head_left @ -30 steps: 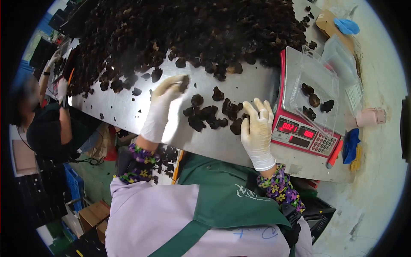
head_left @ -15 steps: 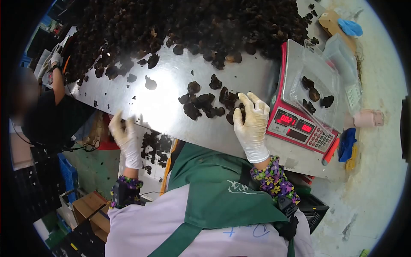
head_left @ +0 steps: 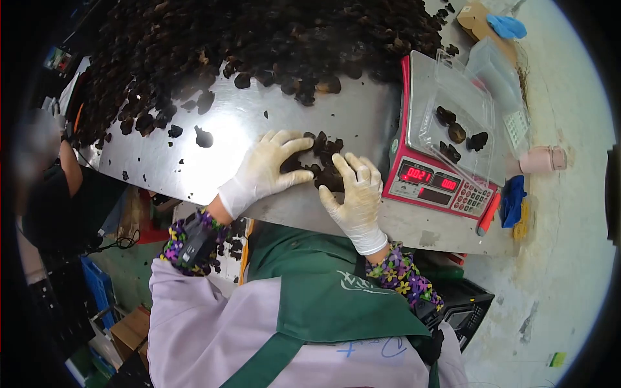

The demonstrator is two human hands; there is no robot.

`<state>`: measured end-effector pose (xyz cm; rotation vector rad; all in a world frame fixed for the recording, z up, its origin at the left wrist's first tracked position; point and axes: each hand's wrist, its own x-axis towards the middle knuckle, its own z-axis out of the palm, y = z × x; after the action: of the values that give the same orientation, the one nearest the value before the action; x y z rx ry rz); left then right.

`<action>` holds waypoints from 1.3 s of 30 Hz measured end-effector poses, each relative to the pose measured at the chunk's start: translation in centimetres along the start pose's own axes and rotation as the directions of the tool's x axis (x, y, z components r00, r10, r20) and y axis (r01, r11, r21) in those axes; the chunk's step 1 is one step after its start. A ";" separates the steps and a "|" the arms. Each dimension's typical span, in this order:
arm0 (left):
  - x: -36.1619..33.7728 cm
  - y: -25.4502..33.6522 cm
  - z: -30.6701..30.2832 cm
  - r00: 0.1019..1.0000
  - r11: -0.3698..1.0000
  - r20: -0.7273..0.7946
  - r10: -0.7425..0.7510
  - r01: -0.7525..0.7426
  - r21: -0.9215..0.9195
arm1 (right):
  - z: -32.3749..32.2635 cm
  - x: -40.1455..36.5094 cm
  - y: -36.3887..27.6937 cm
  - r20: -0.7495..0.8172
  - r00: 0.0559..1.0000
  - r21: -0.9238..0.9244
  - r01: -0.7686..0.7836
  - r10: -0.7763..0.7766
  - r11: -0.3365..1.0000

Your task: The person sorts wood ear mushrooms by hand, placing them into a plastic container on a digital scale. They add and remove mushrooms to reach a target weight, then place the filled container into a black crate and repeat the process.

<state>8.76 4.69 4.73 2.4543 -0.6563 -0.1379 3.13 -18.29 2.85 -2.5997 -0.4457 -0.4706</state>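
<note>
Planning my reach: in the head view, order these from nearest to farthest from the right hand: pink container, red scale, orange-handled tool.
From the right hand:
1. Red scale, immediately right.
2. Orange-handled tool, beyond the scale's right edge.
3. Pink container, farthest right.

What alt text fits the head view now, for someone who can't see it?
Gloved left hand and right hand cup dark, curled pieces on a metal table, beside a red scale bearing a clear plastic container with four pieces inside.
</note>
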 end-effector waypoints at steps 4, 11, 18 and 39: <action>-2.7 0.4 -0.5 0.987 0.989 -0.142 0.072 -0.053 0.136 | 0.5 1.6 0.0 0.047 0.999 -0.005 -0.014 0.015 1.000; -2.4 -1.1 1.0 0.954 0.996 -0.297 -0.023 0.047 0.074 | 1.5 1.8 -0.7 0.134 0.977 0.085 0.156 -0.166 0.984; -2.9 0.6 1.6 0.984 0.995 -0.167 0.055 -0.069 -0.078 | 0.1 -0.3 0.1 0.068 0.985 0.316 0.130 -0.159 0.940; -0.5 3.5 0.3 0.904 0.979 -0.398 0.156 -0.088 0.185 | -2.4 -2.7 1.4 0.116 0.993 0.275 -0.027 -0.006 0.961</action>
<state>6.79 2.34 6.43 2.4731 -0.6481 0.4911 0.61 -21.27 3.29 -2.3635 -0.4978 -0.2347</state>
